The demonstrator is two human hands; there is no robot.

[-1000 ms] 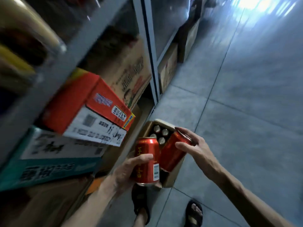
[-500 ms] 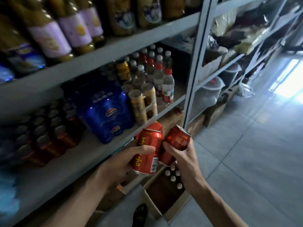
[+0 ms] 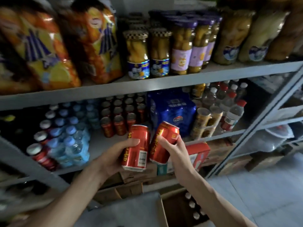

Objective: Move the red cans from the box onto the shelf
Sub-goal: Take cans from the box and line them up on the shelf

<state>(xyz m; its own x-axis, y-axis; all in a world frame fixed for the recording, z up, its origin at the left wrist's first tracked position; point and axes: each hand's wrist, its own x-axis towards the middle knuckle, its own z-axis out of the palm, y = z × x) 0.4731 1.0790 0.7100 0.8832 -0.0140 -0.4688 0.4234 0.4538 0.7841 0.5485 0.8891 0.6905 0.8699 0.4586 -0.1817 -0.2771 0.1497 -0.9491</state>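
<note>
My left hand [image 3: 114, 155] grips a red can [image 3: 137, 146], held nearly upright in front of the middle shelf [image 3: 105, 143]. My right hand [image 3: 173, 148] grips a second red can [image 3: 164, 141], tilted to the right and touching the first. Both cans hover just before the shelf's front edge. On that shelf, behind them, stand rows of several red cans [image 3: 119, 115]. The open cardboard box [image 3: 185, 208] sits on the floor below my right forearm, with can tops showing inside it.
A blue shrink-wrapped pack [image 3: 172, 112] stands right of the shelved cans, water bottles [image 3: 68, 138] to the left. Jars [image 3: 164, 51] and snack bags [image 3: 49, 51] fill the upper shelf. Cartons sit under the shelf; a grey upright post [image 3: 262, 115] rises at right.
My view has swung up from the floor and box to face the shelves. Both hands have lifted their cans up to the middle shelf's front edge.
</note>
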